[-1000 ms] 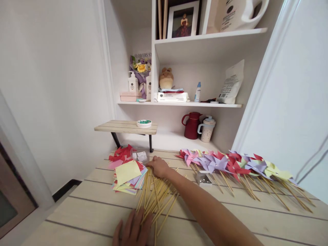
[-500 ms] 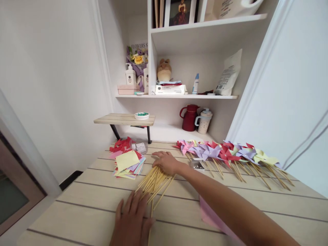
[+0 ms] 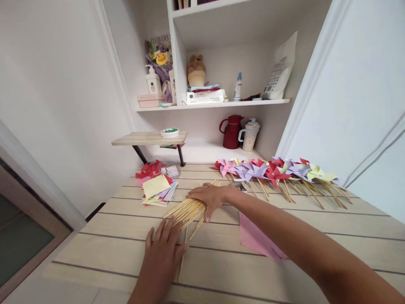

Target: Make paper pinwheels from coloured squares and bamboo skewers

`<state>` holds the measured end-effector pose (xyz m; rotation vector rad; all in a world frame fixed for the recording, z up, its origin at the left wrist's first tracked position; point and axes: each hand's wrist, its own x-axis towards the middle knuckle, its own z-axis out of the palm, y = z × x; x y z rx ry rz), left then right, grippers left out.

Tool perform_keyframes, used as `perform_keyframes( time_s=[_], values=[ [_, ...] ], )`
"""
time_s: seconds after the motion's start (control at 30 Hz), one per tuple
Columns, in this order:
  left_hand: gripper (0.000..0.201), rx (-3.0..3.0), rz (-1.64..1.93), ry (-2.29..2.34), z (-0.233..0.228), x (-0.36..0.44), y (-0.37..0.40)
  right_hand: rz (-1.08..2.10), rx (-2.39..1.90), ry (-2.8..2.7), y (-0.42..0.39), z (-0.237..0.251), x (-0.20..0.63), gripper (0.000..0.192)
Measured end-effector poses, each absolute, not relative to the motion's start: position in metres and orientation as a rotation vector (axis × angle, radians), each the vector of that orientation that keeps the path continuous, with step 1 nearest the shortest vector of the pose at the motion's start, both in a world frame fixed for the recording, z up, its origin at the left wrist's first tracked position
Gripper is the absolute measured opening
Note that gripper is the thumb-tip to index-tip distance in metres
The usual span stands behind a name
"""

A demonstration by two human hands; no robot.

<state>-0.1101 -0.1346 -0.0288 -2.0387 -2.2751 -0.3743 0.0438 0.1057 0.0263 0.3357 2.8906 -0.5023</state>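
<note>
A loose bundle of thin wooden sticks (image 3: 186,210) lies on the pale plank table (image 3: 284,219). My right hand (image 3: 207,196) rests flat on the far end of the bundle, fingers spread. My left hand (image 3: 163,249) presses flat on the table at the near end, touching the stick tips. Left of the sticks sits a stack of coloured paper squares (image 3: 156,189) with a yellow sheet on top. A pink paper sheet (image 3: 256,238) lies under my right forearm. Finished paper pinwheels (image 3: 275,171) on sticks lie in a row at the right.
Red paper pieces (image 3: 148,169) and a small clear packet (image 3: 171,171) lie behind the paper stack. A small wooden riser (image 3: 148,139) holds a round tin (image 3: 169,132). A red jug (image 3: 232,131) and a speckled mug (image 3: 249,135) stand below the shelf (image 3: 221,104).
My right hand has swept the sticks toward me and to the right, gathering them into a tighter bundle. The view has tilted down, and the pink sheet has come into sight.
</note>
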Motion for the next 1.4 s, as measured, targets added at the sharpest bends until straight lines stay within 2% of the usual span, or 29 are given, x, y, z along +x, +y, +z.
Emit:
perform_keyframes(
  time_s=[0.23, 0.33, 0.43, 0.57, 0.73, 1.2, 1.4],
  values=[
    [0.044, -2.167, -0.676, -2.014, -0.036, -0.122, -0.137, -0.234, 0.185, 3.009, 0.107, 0.024, 0.036, 0.070],
    [0.048, -2.100, -0.846, -2.003, -0.041, -0.129, -0.141, -0.177, 0.140, 3.059, 0.107, 0.022, 0.036, 0.060],
    [0.058, -1.981, -0.865, -2.090, -0.046, -0.133, -0.145, -0.162, 0.127, 3.097, 0.108, 0.020, 0.037, 0.052],
    [0.075, -1.986, -0.668, -2.190, -0.050, -0.132, -0.149, -0.140, 0.110, 3.165, 0.108, 0.016, 0.037, 0.046],
    [0.077, -2.044, -0.495, -2.323, -0.042, -0.127, -0.146, -0.072, 0.068, 3.220, 0.107, 0.012, 0.032, 0.036],
    [0.091, -1.919, -0.665, -2.456, -0.036, -0.117, -0.147, 0.101, 0.126, 3.288, 0.105, 0.002, 0.025, 0.020],
    [0.093, -1.883, -0.515, -2.593, -0.021, -0.109, -0.139, 0.038, 0.212, 3.334, 0.115, 0.002, 0.029, 0.016]
  ],
)
